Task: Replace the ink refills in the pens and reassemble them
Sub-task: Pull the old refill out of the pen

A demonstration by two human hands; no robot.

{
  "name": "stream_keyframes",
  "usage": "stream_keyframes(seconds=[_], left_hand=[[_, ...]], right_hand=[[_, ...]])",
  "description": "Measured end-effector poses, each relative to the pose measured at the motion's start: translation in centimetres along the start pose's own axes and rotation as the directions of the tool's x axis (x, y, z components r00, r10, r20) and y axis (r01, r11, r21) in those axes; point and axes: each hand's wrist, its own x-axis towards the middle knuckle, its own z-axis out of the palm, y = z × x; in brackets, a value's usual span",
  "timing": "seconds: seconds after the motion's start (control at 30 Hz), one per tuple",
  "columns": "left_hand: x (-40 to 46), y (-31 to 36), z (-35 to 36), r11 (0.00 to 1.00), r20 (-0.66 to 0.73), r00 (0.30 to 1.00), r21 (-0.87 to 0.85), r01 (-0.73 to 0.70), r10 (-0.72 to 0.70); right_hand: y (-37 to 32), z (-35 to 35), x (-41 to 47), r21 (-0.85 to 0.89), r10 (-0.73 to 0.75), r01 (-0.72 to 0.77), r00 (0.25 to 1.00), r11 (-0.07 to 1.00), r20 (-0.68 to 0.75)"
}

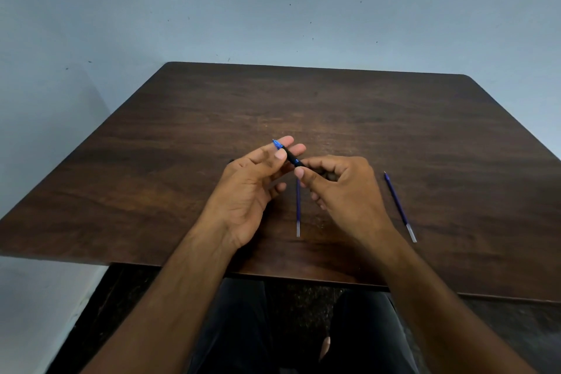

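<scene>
I see the left hand [252, 173] pinching the pen [288, 155] near its blue tip, the right hand [340, 182] curled round its barrel. Advice: twist gently, keep parts aligned.

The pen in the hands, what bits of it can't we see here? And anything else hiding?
- Head view: the back end of the pen is buried in the right hand.
- Head view: whether a refill sits inside the pen is too small to tell.
- Head view: the top of the middle refill is hidden under the hands.
- Head view: a dark object behind the left hand is mostly covered.
</scene>
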Motion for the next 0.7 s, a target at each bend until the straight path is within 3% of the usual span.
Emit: stream_keyframes(seconds=[0.2, 0.43, 0.7], left_hand=[[0.1, -0.4, 0.2, 0.997, -0.128, 0.989, 0.039, -0.063, 0.067], [0.4, -0.3, 0.5, 0.999, -0.247, 0.968, 0.039, -0.026, 0.035], [0.3, -0.1, 0.9, 0.998, -0.178, 0.984, 0.063, -0.011, 0.022]], right_hand=[[-0.4, 0.1, 0.0, 0.039, 0.014, -0.014, 1.000, 0.999, 0.017], [-0.7, 0.1, -0.1, 0.067, 0.008, -0.009, 1.000, 0.998, 0.011], [-0.1, 0.0, -0.3, 0.068, 0.025, -0.025, 1.000, 0.997, 0.006]])
